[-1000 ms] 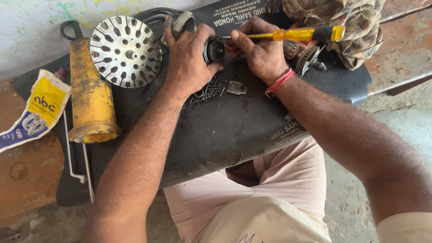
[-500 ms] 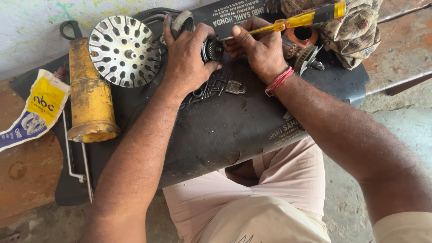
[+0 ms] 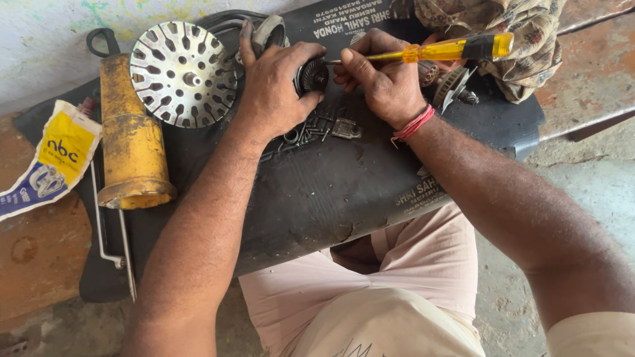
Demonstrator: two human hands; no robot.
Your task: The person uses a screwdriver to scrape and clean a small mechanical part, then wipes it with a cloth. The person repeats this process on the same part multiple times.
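A black rubber mat [image 3: 317,198] is covering the counter [image 3: 40,264] beneath a pale painted wall. A yellow grease gun [image 3: 129,142], a slotted metal disc [image 3: 183,74], small loose parts [image 3: 324,127] and a patterned cloth [image 3: 503,33] are lying around. The left hand [image 3: 274,82] is gripping a small dark round part [image 3: 312,76] at the mat's far edge. The right hand [image 3: 383,82] is pinching a yellow-handled screwdriver [image 3: 436,49], its long axis running left-right, tip pointing left into that part.
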